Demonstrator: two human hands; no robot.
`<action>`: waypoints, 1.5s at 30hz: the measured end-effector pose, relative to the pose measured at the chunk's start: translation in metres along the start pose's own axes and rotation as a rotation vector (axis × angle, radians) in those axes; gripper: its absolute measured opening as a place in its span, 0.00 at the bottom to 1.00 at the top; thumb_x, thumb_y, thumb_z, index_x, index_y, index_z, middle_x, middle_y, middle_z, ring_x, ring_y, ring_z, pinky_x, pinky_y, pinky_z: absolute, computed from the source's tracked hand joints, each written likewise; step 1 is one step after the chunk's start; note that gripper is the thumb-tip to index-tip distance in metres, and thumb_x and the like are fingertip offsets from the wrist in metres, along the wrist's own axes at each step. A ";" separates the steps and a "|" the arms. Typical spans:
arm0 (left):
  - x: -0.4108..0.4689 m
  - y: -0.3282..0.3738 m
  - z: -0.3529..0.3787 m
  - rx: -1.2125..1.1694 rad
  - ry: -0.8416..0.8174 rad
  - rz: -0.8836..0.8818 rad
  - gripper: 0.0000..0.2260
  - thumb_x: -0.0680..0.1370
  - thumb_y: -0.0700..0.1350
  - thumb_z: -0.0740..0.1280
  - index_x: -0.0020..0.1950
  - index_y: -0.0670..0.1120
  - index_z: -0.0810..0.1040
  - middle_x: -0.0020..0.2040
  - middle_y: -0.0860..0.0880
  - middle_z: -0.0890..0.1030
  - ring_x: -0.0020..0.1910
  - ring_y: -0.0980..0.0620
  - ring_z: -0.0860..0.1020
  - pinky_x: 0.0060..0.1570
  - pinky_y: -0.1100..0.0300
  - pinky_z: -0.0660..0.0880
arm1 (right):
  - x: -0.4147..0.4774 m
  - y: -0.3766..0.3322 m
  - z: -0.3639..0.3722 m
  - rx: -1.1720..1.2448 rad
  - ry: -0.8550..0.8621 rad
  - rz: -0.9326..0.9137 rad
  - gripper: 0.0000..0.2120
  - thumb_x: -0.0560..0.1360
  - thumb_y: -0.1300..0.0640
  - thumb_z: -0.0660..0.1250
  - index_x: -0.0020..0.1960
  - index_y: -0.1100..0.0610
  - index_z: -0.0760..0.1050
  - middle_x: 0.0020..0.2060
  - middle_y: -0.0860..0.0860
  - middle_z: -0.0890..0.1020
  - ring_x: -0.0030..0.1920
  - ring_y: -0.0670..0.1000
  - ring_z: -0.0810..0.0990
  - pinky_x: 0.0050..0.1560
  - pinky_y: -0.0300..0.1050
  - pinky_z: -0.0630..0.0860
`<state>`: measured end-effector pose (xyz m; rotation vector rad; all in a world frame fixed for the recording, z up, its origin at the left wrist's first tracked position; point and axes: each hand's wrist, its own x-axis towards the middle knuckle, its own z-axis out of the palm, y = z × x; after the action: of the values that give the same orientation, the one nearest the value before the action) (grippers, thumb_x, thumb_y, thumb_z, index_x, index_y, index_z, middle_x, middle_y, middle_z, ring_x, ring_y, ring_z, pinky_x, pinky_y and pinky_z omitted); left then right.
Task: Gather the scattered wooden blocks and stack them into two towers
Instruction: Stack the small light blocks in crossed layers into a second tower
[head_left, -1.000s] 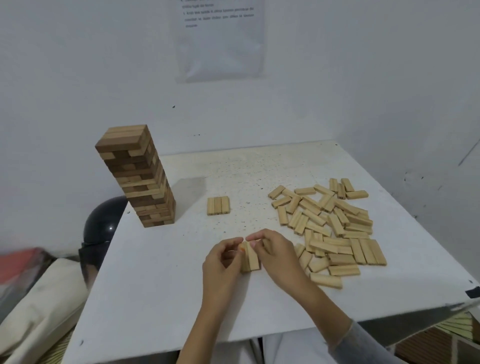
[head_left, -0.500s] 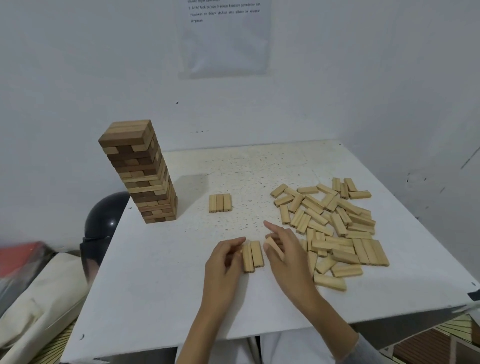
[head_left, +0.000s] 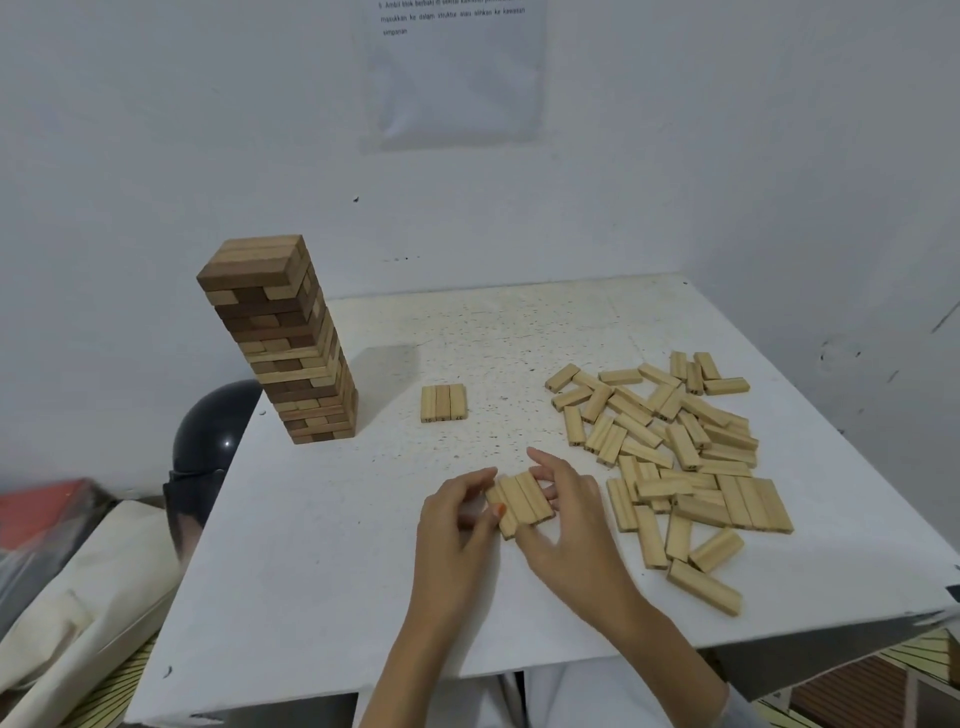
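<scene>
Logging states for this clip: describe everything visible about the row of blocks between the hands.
The row of blocks is three pale wooden bars lying flat side by side with long sides touching, turned slightly askew. It seems to rest on the white table toward its front, left of the scattered pile. The left hand holds its left side with curled fingers; the right hand grips its right side.

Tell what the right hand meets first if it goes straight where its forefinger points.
The right hand likely meets the flat row of three blocks first, though it may pass just beside it.
</scene>
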<state>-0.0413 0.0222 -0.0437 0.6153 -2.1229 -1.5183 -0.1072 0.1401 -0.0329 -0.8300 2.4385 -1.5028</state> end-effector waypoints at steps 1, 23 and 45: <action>0.001 0.000 0.000 0.001 0.010 0.005 0.14 0.77 0.41 0.69 0.59 0.57 0.79 0.53 0.64 0.79 0.55 0.58 0.76 0.53 0.55 0.77 | -0.003 -0.001 -0.002 -0.059 -0.068 -0.029 0.35 0.73 0.58 0.69 0.73 0.43 0.56 0.60 0.35 0.65 0.63 0.41 0.62 0.64 0.35 0.63; -0.005 -0.025 -0.003 0.939 -0.101 0.277 0.25 0.84 0.52 0.44 0.75 0.42 0.64 0.75 0.45 0.65 0.75 0.47 0.59 0.71 0.55 0.48 | 0.003 0.022 0.008 -0.816 -0.080 -0.078 0.35 0.82 0.43 0.36 0.73 0.66 0.64 0.73 0.61 0.65 0.75 0.58 0.60 0.68 0.58 0.55; -0.001 -0.008 -0.015 0.616 -0.199 0.219 0.30 0.80 0.58 0.52 0.80 0.53 0.47 0.78 0.60 0.42 0.75 0.64 0.36 0.72 0.67 0.34 | 0.016 0.006 -0.021 -0.374 -0.302 -0.058 0.29 0.82 0.53 0.55 0.78 0.56 0.45 0.74 0.42 0.48 0.75 0.40 0.42 0.74 0.36 0.40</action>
<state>-0.0310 0.0093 -0.0469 0.4150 -2.7264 -0.8241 -0.1314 0.1493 -0.0255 -1.1097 2.5072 -0.8628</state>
